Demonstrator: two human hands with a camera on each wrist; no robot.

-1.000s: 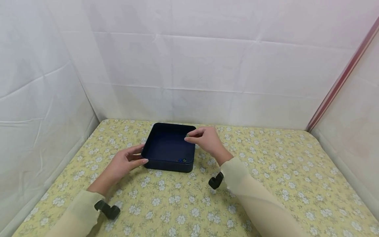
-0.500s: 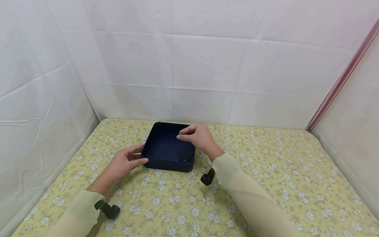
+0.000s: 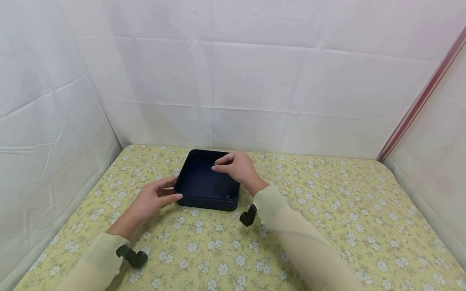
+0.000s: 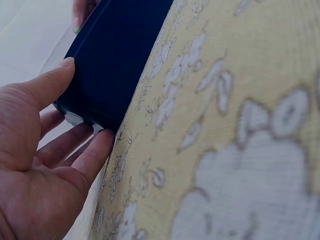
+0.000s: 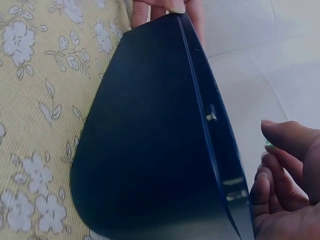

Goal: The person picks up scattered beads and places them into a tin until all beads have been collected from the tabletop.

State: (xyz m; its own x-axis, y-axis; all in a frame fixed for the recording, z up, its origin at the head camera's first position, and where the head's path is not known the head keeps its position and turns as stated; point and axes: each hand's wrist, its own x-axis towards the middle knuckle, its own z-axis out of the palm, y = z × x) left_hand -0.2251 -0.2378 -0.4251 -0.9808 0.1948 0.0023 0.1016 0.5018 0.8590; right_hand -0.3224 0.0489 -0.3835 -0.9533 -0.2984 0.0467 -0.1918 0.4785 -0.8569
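Note:
A square dark navy box (image 3: 207, 182) with an open top stands on the table. My left hand (image 3: 151, 200) grips its near left corner: in the left wrist view the thumb (image 4: 57, 77) lies at the rim while the fingers touch the side wall. Over the box's far right part, my right hand (image 3: 238, 167) pinches a small greenish glass marble (image 5: 268, 144) between thumb and index finger, mostly covered by them. Inside the near right corner of the box lie a blue marble (image 3: 221, 197) and a yellow-green marble (image 3: 227, 196).
A yellow cloth (image 3: 218, 246) with white flowers covers the table. White sheets (image 3: 255, 81) hang behind it and at both sides, with a red strip (image 3: 418, 101) at the right. Each wrist wears a black camera mount (image 3: 132, 257).
My right hand has moved left with the pinched marble, from the box's right rim further over its inside. The left hand and the box have stayed in place.

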